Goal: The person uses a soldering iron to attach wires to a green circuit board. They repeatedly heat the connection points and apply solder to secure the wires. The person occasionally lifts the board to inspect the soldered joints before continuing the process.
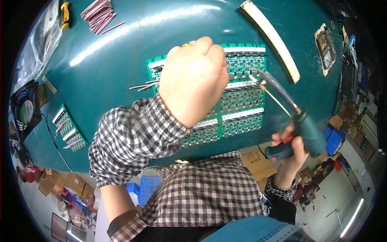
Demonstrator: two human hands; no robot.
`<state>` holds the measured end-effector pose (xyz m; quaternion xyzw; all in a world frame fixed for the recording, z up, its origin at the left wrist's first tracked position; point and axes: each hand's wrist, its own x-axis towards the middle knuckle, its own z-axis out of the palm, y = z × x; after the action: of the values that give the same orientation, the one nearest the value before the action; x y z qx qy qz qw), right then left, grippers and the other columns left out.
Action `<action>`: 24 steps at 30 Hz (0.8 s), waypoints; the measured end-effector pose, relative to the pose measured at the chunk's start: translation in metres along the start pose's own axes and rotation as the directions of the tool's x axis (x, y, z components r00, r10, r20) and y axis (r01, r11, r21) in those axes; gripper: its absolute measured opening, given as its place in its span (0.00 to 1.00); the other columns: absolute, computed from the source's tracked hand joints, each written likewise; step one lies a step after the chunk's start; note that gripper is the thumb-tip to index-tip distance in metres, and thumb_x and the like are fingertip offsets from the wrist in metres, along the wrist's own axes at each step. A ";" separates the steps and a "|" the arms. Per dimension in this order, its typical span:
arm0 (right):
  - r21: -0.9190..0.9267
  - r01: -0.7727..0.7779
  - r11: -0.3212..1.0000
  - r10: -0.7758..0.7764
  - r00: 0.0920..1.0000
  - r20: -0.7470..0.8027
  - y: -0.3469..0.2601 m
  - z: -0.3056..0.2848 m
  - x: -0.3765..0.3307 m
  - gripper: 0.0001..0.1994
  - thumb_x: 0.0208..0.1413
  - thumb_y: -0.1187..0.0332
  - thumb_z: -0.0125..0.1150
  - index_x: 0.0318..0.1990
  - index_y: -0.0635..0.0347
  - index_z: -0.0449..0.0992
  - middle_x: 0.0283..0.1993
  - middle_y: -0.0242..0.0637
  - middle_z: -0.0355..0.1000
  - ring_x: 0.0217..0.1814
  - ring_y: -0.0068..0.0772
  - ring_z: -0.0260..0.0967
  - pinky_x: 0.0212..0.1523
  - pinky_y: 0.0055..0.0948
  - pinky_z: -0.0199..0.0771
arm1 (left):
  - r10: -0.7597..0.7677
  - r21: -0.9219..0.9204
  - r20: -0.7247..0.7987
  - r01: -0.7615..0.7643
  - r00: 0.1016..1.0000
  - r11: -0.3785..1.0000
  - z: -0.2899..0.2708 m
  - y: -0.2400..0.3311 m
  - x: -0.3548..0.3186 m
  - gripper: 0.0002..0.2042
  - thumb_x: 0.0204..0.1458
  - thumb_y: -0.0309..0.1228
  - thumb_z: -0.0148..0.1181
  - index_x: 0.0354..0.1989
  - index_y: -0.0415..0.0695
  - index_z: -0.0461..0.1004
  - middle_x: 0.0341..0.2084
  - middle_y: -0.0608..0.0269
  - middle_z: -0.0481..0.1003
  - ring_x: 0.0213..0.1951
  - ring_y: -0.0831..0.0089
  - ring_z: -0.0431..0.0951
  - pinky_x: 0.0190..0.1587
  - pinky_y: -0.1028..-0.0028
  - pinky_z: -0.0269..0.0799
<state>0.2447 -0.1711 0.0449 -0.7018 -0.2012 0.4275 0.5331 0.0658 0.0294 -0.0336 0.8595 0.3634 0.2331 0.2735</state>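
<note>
We have our right hand's (299,150) fingers wrapped around a dark green, pistol-shaped soldering gun (312,131), its metal tip above the green rectangular circuit-board panel (246,62) on the green worktop (121,84). Our left hand (195,78) covers the panel's upper left, fingers curled; we cannot tell whether they hold anything. Thin red-and-white wires (146,86) protrude beside it.

We see here an electronics assembly workshop. On the workbench (100,84), which has a smooth green top, there lie a large panel of circuit boards (244,103), a bundle of cut wires (96,16) and a yellow-handled screwdriver (64,17). A soldering gun (310,131) is held over the panel. We notice also a black cooling fan (26,112) and, beyond the bench, cardboard boxes (74,183) and a blue plastic crate (149,190).
</note>
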 end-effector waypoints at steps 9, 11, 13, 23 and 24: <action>-0.229 -0.026 0.973 0.033 0.999 0.027 0.002 0.016 -0.012 0.24 0.46 0.65 0.71 0.46 0.71 0.69 0.36 0.44 0.74 0.37 0.39 0.76 0.39 0.33 0.79 | -0.020 0.003 -0.012 0.020 1.000 1.000 0.001 0.002 -0.002 0.07 0.38 0.22 0.62 0.24 0.45 0.69 0.21 0.63 0.67 0.26 0.62 0.70 0.30 0.67 0.63; -0.256 -0.004 0.967 0.018 0.999 0.051 0.005 0.012 -0.011 0.24 0.45 0.67 0.72 0.46 0.71 0.69 0.36 0.44 0.75 0.38 0.38 0.77 0.40 0.33 0.79 | -0.022 0.009 -0.012 0.022 1.000 1.000 0.001 0.002 -0.002 0.07 0.38 0.22 0.62 0.24 0.45 0.69 0.21 0.63 0.67 0.26 0.62 0.70 0.30 0.67 0.63; -0.291 -0.002 0.957 0.023 0.997 0.067 0.004 0.012 -0.010 0.24 0.44 0.67 0.72 0.46 0.71 0.70 0.35 0.44 0.76 0.38 0.37 0.77 0.41 0.32 0.79 | -0.022 0.000 -0.021 0.022 1.000 1.000 0.001 0.001 -0.002 0.07 0.37 0.22 0.62 0.24 0.45 0.69 0.21 0.63 0.67 0.26 0.62 0.70 0.30 0.67 0.63; -0.476 0.120 0.871 -0.025 0.979 0.201 0.006 0.007 -0.009 0.22 0.44 0.72 0.72 0.45 0.70 0.70 0.37 0.44 0.76 0.40 0.33 0.77 0.43 0.28 0.76 | -0.039 -0.004 -0.008 0.039 0.999 0.999 0.000 0.002 -0.002 0.07 0.38 0.23 0.62 0.24 0.45 0.69 0.22 0.63 0.67 0.27 0.62 0.70 0.32 0.67 0.62; -0.465 0.106 0.879 -0.019 0.982 0.188 0.006 0.008 -0.009 0.21 0.44 0.72 0.72 0.45 0.70 0.70 0.37 0.44 0.76 0.41 0.33 0.77 0.44 0.28 0.76 | -0.041 -0.004 -0.007 0.041 0.999 0.999 0.000 0.002 -0.002 0.07 0.38 0.23 0.62 0.24 0.45 0.69 0.22 0.62 0.67 0.27 0.62 0.70 0.32 0.67 0.62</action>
<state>0.2326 -0.1752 0.0425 -0.7629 -0.3686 0.4088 0.3392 0.0657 0.0265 -0.0326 0.8506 0.3816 0.2312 0.2783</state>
